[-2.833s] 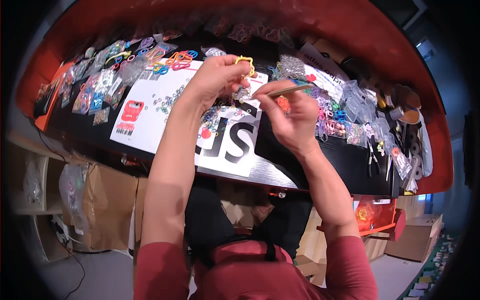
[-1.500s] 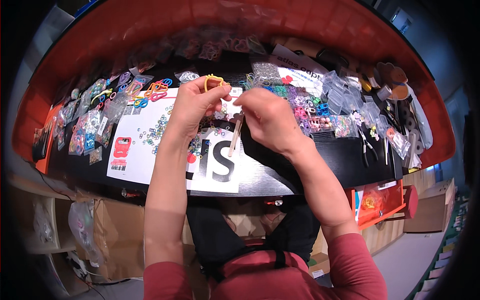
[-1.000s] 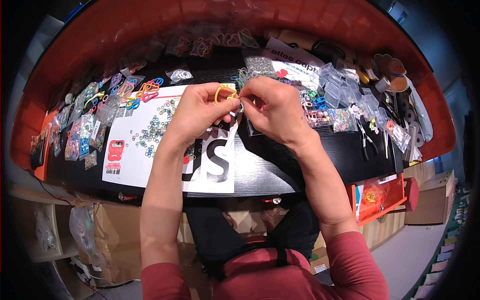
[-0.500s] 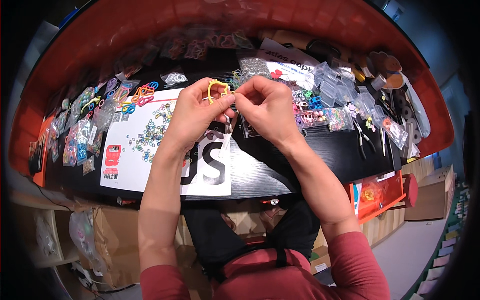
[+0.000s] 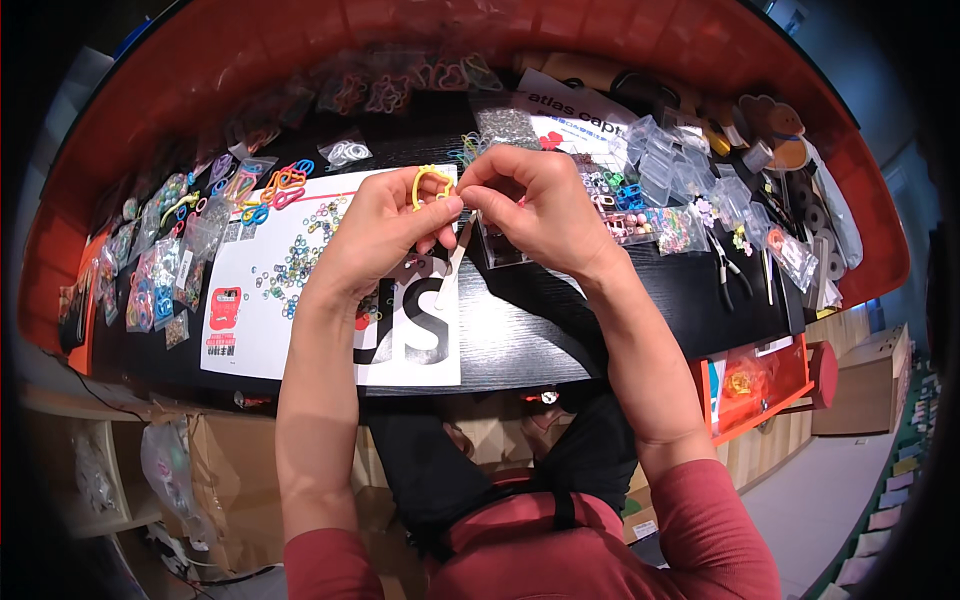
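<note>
A yellow outline-shaped clasp (image 5: 417, 188), bent like an animal's head, is pinched between the thumb and fingers of my left hand (image 5: 372, 230). Close beside it, my right hand (image 5: 538, 212) has its thumb and forefinger pressed together at the clasp's right side. What sits between those right fingertips is too small to make out. Both hands are raised over the table's middle, almost touching. Just below them a narrow white strip (image 5: 456, 262) slants down; whether it is held or lies on the table, I cannot tell.
Small coloured rings (image 5: 296, 262) are scattered on a white printed sheet (image 5: 270, 345). Bagged clasps and beads (image 5: 155, 285) crowd the left, and loose coloured clasps (image 5: 285, 185) lie nearer. Clear plastic boxes (image 5: 655, 170) and black-handled pliers (image 5: 735, 285) are at right. A red-orange rim (image 5: 450, 35) encloses the back.
Both hands have shifted slightly left with the yellow clasp, which has turned a little. My right fingertips have moved slightly and stay pressed together.
</note>
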`<action>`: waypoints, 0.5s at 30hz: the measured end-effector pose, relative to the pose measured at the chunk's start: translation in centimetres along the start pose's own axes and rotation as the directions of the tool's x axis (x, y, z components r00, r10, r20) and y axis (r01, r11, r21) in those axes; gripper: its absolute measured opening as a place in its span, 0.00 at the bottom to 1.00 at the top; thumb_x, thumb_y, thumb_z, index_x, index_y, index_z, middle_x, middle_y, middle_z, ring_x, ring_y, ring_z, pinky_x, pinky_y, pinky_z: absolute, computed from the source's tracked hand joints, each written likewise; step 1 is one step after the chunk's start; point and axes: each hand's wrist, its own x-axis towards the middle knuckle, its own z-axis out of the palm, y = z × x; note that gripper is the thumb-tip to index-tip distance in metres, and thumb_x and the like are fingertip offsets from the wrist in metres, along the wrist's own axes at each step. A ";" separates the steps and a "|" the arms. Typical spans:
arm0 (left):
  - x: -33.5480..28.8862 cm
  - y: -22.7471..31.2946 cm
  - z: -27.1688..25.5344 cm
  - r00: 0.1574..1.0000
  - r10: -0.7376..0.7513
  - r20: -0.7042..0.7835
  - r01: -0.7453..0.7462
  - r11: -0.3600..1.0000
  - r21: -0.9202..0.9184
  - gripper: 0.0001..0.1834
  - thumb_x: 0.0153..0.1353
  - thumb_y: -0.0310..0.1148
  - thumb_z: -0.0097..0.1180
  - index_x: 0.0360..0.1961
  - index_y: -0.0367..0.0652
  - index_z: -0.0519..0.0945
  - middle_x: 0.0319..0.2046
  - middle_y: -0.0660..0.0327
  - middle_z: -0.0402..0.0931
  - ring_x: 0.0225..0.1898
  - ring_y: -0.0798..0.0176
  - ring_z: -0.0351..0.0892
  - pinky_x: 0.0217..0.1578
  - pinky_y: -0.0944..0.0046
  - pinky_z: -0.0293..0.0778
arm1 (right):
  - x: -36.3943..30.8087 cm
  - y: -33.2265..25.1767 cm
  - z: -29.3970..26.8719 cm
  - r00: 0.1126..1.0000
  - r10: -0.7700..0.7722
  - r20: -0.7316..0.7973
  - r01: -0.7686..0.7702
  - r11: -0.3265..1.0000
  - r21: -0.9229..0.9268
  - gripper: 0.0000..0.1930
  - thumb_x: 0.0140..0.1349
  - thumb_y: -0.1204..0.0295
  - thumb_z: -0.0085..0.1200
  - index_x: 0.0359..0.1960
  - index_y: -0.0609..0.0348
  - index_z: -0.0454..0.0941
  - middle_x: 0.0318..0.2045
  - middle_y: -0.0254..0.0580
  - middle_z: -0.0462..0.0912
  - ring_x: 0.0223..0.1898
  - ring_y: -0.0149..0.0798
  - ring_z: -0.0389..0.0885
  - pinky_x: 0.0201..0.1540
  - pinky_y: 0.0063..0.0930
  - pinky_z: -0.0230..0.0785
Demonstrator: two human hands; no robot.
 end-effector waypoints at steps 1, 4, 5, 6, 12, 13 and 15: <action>0.0 0.0 0.0 1.000 0.000 0.002 0.000 1.000 0.000 0.08 0.67 0.32 0.59 0.41 0.39 0.80 0.23 0.68 0.79 0.21 0.81 0.69 0.21 0.78 0.64 | 0.0 0.0 -0.1 1.000 -0.013 0.018 0.014 0.999 -0.032 0.04 0.61 0.77 0.60 0.35 0.64 0.82 0.23 0.36 0.83 0.25 0.25 0.80 0.28 0.21 0.71; 0.2 -0.2 -0.1 0.998 -0.035 0.044 0.038 0.997 -0.061 0.07 0.67 0.32 0.59 0.40 0.40 0.80 0.23 0.68 0.79 0.21 0.81 0.69 0.22 0.79 0.65 | -0.1 -0.3 -0.4 0.985 -0.173 -0.009 0.171 0.982 -0.083 0.03 0.57 0.77 0.60 0.32 0.64 0.80 0.25 0.49 0.83 0.26 0.44 0.84 0.28 0.33 0.75; 0.6 -0.3 0.0 0.997 -0.028 0.073 0.036 0.994 -0.102 0.07 0.67 0.32 0.59 0.40 0.40 0.79 0.23 0.68 0.78 0.21 0.81 0.70 0.22 0.79 0.65 | -0.1 -0.2 -0.6 0.986 -0.169 -0.017 0.166 0.981 -0.095 0.03 0.57 0.77 0.60 0.32 0.64 0.80 0.25 0.49 0.83 0.26 0.44 0.84 0.28 0.33 0.75; 0.9 -0.4 0.2 0.994 -0.019 0.105 0.034 0.989 -0.144 0.06 0.67 0.31 0.59 0.40 0.40 0.79 0.23 0.68 0.78 0.21 0.81 0.70 0.22 0.79 0.66 | -0.1 0.1 -0.6 0.971 -0.237 -0.014 0.232 0.961 -0.154 0.03 0.55 0.77 0.60 0.31 0.63 0.80 0.26 0.49 0.83 0.27 0.48 0.84 0.29 0.36 0.75; 0.1 -0.2 -0.3 0.993 -0.114 -0.031 0.110 0.987 -0.121 0.05 0.67 0.27 0.58 0.41 0.37 0.78 0.23 0.65 0.78 0.20 0.80 0.70 0.21 0.81 0.65 | 0.2 0.6 0.5 0.933 -0.360 0.011 0.346 0.886 -0.307 0.04 0.53 0.76 0.58 0.29 0.61 0.76 0.28 0.49 0.80 0.30 0.56 0.82 0.32 0.45 0.74; 0.3 -0.9 -0.3 0.997 -0.064 -0.046 0.055 0.985 -0.161 0.07 0.70 0.30 0.55 0.42 0.36 0.78 0.27 0.63 0.79 0.20 0.80 0.67 0.20 0.80 0.62 | 0.1 0.5 0.4 0.944 -0.330 -0.019 0.309 0.901 -0.304 0.04 0.54 0.75 0.58 0.30 0.61 0.76 0.28 0.49 0.81 0.29 0.54 0.83 0.31 0.42 0.74; 0.5 -0.5 0.0 0.999 -0.016 -0.047 0.003 0.967 -0.254 0.09 0.72 0.31 0.52 0.43 0.35 0.78 0.29 0.63 0.79 0.20 0.80 0.66 0.21 0.80 0.61 | 0.0 0.5 0.7 0.963 -0.244 -0.112 0.219 0.955 -0.198 0.04 0.55 0.75 0.59 0.30 0.61 0.76 0.27 0.48 0.81 0.28 0.50 0.83 0.31 0.40 0.75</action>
